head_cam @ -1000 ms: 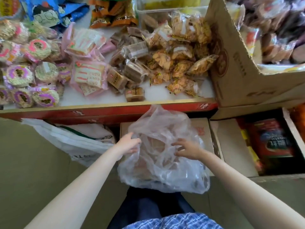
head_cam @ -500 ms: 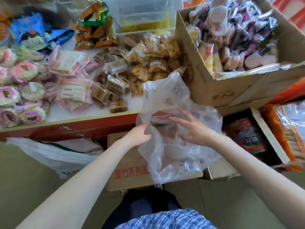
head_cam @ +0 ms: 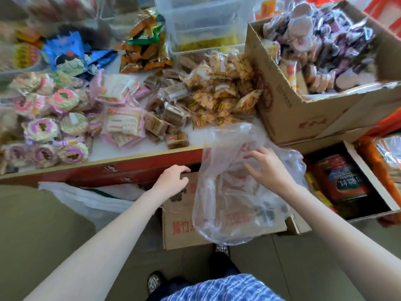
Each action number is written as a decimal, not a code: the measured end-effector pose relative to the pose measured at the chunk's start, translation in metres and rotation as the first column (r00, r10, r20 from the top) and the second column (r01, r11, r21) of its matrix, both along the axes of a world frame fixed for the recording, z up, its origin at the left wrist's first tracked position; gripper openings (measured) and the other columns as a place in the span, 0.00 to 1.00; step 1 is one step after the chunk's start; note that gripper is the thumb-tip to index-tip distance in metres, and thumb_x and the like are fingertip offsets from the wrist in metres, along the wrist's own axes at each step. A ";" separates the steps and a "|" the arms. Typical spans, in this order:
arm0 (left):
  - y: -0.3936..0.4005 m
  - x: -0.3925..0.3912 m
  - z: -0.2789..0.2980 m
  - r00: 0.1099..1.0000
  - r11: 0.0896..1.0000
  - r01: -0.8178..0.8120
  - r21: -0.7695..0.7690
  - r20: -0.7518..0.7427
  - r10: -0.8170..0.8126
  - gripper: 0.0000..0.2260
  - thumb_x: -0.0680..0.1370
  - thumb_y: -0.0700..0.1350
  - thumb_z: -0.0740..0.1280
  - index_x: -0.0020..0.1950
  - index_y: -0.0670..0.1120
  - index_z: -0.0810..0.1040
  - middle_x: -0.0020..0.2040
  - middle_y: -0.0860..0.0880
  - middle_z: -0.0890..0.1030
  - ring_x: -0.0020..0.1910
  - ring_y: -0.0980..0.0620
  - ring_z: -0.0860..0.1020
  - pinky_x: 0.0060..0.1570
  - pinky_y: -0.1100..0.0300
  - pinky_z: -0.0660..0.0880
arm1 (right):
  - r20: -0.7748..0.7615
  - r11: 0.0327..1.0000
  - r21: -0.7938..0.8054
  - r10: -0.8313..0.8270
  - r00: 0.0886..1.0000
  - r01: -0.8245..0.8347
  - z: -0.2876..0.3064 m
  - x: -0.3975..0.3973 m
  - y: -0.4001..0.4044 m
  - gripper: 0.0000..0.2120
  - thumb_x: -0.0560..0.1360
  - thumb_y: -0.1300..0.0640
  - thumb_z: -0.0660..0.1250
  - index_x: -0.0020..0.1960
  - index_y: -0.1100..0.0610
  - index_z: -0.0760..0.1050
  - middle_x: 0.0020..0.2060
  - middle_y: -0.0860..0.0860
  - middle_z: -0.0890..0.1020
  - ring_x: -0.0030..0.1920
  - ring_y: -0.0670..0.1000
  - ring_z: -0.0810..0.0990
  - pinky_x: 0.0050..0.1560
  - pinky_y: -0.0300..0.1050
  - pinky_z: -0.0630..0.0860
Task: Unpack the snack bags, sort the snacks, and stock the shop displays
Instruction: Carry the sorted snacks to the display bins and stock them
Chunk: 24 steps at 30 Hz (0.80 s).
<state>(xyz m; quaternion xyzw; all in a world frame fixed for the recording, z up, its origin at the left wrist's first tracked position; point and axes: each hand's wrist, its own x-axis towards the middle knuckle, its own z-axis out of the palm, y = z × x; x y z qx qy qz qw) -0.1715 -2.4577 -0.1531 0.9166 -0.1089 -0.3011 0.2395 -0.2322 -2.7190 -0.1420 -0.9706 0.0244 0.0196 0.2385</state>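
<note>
A clear, nearly empty plastic bag (head_cam: 234, 198) hangs in front of the table edge (head_cam: 130, 164), over a cardboard box with red print (head_cam: 180, 227). My right hand (head_cam: 268, 170) lies on the bag's upper right side, its bent fingers clutching the film. My left hand (head_cam: 173, 181) hovers just left of the bag with loosely curled fingers and holds nothing. Sorted on the white tabletop are round pink and purple cakes (head_cam: 43, 127), pink packets (head_cam: 123, 122), brown square packets (head_cam: 167, 114) and orange crispy snacks (head_cam: 221, 94).
A big open carton (head_cam: 288, 109) full of wrapped snacks stands at the table's right end. Clear plastic tubs (head_cam: 201, 25) stand at the back. Below right is a box holding a red tin (head_cam: 340, 179). A white sack (head_cam: 91, 200) lies under the table.
The bag rose from lap height to the table edge and moved right. My left hand came off the bag and now sits apart from it. My right hand stayed on the bag.
</note>
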 end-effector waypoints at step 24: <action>0.472 -0.016 0.041 0.834 0.853 -0.523 -0.005 0.207 0.512 0.22 0.79 0.41 0.60 0.73 0.47 0.62 0.70 0.46 0.70 0.67 0.47 0.70 0.64 0.54 0.69 | -0.269 0.967 -0.029 0.237 0.934 -0.254 0.009 0.152 0.471 0.40 0.73 0.53 0.70 0.77 0.52 0.49 0.76 0.55 0.50 0.74 0.62 0.53 0.70 0.56 0.60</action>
